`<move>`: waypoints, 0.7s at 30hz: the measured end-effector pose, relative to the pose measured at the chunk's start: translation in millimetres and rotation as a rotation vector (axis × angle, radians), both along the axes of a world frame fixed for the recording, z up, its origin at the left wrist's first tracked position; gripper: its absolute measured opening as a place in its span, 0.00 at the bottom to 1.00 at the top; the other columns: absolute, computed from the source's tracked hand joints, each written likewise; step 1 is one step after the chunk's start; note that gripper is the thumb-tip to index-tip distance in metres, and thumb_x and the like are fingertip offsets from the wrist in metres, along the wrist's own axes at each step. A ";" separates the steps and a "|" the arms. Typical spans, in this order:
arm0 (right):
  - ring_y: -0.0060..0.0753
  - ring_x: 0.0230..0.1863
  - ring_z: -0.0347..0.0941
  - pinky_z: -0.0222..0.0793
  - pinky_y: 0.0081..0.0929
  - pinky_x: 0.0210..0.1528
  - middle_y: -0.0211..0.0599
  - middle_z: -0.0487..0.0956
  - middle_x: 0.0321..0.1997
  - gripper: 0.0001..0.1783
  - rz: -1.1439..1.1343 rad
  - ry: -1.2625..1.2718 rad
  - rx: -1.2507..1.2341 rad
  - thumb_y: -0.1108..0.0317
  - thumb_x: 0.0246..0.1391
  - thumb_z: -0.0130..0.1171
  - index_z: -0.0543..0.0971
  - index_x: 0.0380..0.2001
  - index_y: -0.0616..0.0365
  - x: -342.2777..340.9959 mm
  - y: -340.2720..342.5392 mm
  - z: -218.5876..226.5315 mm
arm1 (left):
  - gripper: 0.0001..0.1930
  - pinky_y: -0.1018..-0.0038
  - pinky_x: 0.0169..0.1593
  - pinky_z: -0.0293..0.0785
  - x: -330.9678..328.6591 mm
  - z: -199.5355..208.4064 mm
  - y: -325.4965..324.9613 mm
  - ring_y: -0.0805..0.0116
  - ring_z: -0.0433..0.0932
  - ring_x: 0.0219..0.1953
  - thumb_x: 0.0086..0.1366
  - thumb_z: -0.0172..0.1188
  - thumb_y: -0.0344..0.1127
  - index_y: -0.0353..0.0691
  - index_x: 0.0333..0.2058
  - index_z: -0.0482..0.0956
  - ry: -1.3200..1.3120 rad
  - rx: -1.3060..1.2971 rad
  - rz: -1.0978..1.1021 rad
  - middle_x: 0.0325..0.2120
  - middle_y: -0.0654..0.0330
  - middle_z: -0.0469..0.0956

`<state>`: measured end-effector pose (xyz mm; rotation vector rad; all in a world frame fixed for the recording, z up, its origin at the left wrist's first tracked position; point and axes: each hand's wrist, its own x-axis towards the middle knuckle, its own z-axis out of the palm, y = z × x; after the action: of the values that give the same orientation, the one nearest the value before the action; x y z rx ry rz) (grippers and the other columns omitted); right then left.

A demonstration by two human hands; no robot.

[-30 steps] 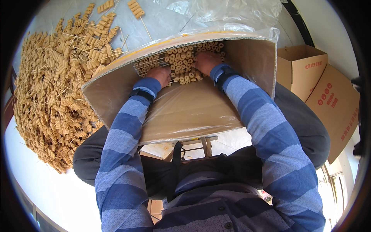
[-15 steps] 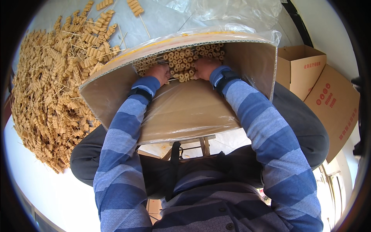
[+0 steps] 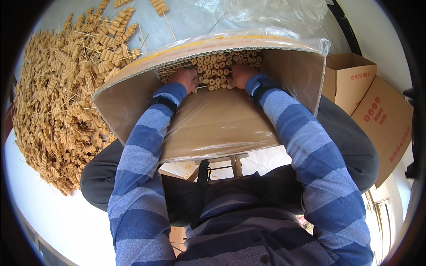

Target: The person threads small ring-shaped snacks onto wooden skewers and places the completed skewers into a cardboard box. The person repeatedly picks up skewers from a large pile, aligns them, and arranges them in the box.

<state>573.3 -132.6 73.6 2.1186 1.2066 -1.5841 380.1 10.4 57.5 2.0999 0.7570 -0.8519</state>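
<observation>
You are resting your curled left grip (image 3: 185, 80) and right grip (image 3: 243, 76), contents indeterminable, against skewered pieces (image 3: 214, 70), likely light and brittle, best held by their sticks (image 3: 172, 69).

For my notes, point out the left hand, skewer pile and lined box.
Left hand (image 3: 185, 79), head view: its back.
Skewer pile (image 3: 62, 108), head view: its middle.
Lined box (image 3: 224, 119), head view: inner face.

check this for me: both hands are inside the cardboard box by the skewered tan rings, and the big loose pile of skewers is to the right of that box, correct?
Not quite: the big loose pile of skewers is to the left of the cardboard box, as the head view shows. The left hand and right hand are indeed inside it by the skewered tan rings.
</observation>
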 end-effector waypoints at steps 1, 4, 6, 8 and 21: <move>0.50 0.49 0.80 0.75 0.43 0.51 0.48 0.83 0.46 0.25 -0.030 0.035 -0.036 0.52 0.49 0.68 0.83 0.43 0.62 1.9 1.3 1.2 | 0.04 0.62 0.38 0.77 -0.4 -1.0 -0.4 0.56 0.82 0.32 0.59 0.63 0.35 0.44 0.31 0.80 -0.011 0.006 -0.013 0.27 0.53 0.82; 0.49 0.48 0.81 0.76 0.43 0.49 0.48 0.83 0.46 0.24 -0.056 0.075 -0.102 0.51 0.51 0.66 0.83 0.41 0.62 5.3 5.6 5.5 | 0.05 0.61 0.39 0.77 -1.0 -4.9 -1.2 0.54 0.82 0.33 0.59 0.62 0.37 0.44 0.32 0.81 -0.034 0.026 -0.042 0.28 0.53 0.82; 0.48 0.46 0.81 0.77 0.43 0.47 0.48 0.84 0.45 0.24 -0.021 0.030 -0.058 0.51 0.52 0.64 0.84 0.40 0.62 2.0 7.8 8.3 | 0.05 0.61 0.39 0.77 -2.0 -6.3 -1.3 0.53 0.82 0.33 0.59 0.62 0.37 0.44 0.33 0.81 -0.036 0.026 -0.046 0.29 0.53 0.83; 0.47 0.45 0.82 0.77 0.44 0.46 0.48 0.84 0.45 0.23 0.054 -0.059 0.024 0.51 0.53 0.63 0.84 0.39 0.62 -5.6 6.8 10.7 | 0.06 0.61 0.40 0.77 -3.0 -7.0 -1.2 0.52 0.82 0.34 0.59 0.62 0.37 0.45 0.33 0.81 -0.032 0.027 -0.043 0.29 0.52 0.83; 0.46 0.44 0.82 0.76 0.44 0.46 0.47 0.84 0.42 0.24 0.135 -0.162 0.226 0.48 0.57 0.60 0.83 0.41 0.59 -28.7 -10.1 -0.1 | 0.07 0.61 0.39 0.78 4.1 2.7 2.6 0.51 0.83 0.33 0.60 0.61 0.38 0.44 0.34 0.81 0.043 -0.006 -0.005 0.28 0.51 0.83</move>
<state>544.6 -142.8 73.5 2.1948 1.4969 -1.2442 384.2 13.0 60.2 2.0850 0.7720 -0.9037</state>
